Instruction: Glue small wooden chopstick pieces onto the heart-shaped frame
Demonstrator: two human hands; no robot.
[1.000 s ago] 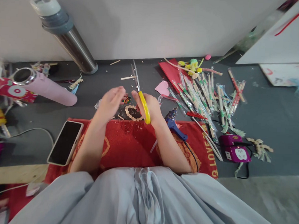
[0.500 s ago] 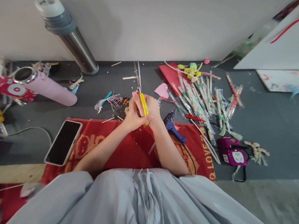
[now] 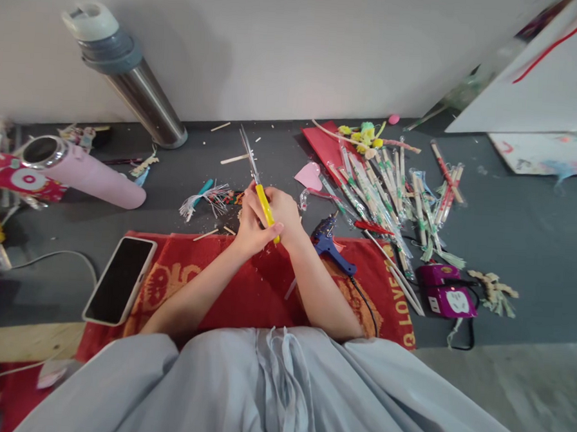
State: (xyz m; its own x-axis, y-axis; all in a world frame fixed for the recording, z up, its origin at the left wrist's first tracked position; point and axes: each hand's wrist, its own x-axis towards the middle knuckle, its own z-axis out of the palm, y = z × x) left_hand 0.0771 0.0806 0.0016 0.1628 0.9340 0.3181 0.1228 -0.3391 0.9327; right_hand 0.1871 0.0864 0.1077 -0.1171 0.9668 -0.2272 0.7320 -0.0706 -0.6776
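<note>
Both of my hands meet in the middle, above the near part of the dark table. My left hand [image 3: 255, 230] is closed around the yellow handle of a pair of scissors [image 3: 266, 206], its thumb pressed along the handle. Against the other side, my right hand [image 3: 284, 217] is also closed on the handle. The scissor blades point away and to the left, nearly together, close to a thin wooden stick [image 3: 234, 159] on the table. Whether my fingers also hold a small piece is hidden. A red towel [image 3: 260, 285] lies beneath my forearms.
On the left are a phone [image 3: 120, 281], a pink bottle [image 3: 90, 173] and a steel flask [image 3: 150, 93]. To the right are a blue glue gun [image 3: 333, 244], a pink heart [image 3: 308, 176], wrapped sticks [image 3: 377, 185] and a purple power adapter [image 3: 445, 292]. Teal-handled white threads [image 3: 205, 199] lie left of my hands.
The scissor blades have swung left and come closer together. Small pale bits near the blades have shifted. My hands stay clasped round the handle; the whole view has moved slightly.
</note>
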